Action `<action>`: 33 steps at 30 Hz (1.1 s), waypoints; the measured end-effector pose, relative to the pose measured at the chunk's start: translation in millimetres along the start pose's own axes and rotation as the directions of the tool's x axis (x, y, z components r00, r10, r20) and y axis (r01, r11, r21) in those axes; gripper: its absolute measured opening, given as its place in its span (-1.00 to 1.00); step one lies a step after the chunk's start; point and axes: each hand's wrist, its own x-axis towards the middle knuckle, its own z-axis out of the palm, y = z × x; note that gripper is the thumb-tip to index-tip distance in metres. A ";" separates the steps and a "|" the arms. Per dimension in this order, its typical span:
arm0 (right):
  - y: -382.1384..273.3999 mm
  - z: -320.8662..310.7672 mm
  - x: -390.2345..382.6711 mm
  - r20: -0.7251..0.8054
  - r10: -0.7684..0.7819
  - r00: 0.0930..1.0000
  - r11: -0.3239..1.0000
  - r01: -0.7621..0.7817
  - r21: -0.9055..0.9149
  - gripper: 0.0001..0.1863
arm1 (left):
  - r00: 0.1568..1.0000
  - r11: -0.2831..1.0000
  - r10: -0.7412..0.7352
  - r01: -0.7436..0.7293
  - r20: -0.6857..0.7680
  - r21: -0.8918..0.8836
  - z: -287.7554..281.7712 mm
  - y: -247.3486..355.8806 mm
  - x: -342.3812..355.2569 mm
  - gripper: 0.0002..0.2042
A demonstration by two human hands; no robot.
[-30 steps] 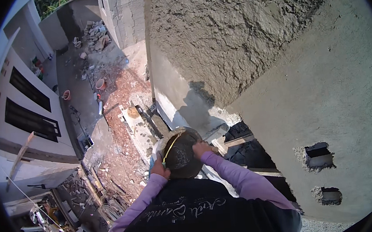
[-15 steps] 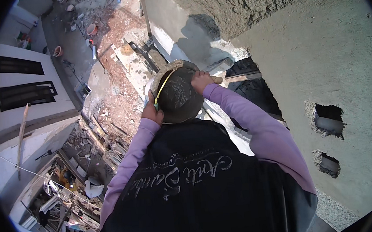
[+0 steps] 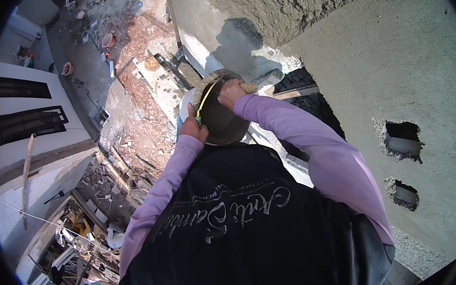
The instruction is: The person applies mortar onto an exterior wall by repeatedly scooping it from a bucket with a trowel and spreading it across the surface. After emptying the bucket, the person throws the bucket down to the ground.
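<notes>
In front of my chest is a bucket [image 3: 223, 122], dark inside, its rim crusted with grey mortar and a strip of white and blue showing on its outer left side. A yellow-green bucket handle [image 3: 207, 97] lies across its mouth. My left hand [image 3: 192, 126] grips the bucket's left rim beside the handle's end, thumb pointing up. Over the bucket's right side, my right hand [image 3: 230, 94] is closed around a wooden-handled tool [image 3: 249, 88]. The handle's end sticks out to the right of the fist; the tool's working end is hidden.
A plastered wall [image 3: 337, 89] with two rough square holes rises at right. Beside the bucket is a dark opening [image 3: 309, 111] crossed by a wooden strip. Far below lie rubble, mortar-stained boards [image 3: 160, 86], a pink bucket [image 3: 108, 40] and a scrap-wood pile [image 3: 81, 264].
My right hand has moved left and slightly away from me with the wooden-handled tool, further over the bucket. My left hand has shifted a little up and right, still on the rim.
</notes>
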 end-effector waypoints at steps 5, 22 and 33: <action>-41.2 47.3 8.3 0.193 0.148 0.970 0.989 -0.139 -0.058 -0.75 | 0.998 0.999 -0.027 0.025 0.060 0.029 2.3 8.5 5.1 -0.11; 29.7 77.0 -46.8 0.420 -0.154 0.894 0.861 -0.087 0.501 -0.71 | 0.997 0.996 0.045 -0.040 0.066 -0.083 0.5 7.5 -18.7 -0.13; -50.1 82.5 -51.2 0.337 -0.164 0.927 0.442 -0.236 0.866 -0.68 | 0.992 0.989 -0.103 0.109 0.071 -0.097 -9.5 1.3 -20.5 -0.09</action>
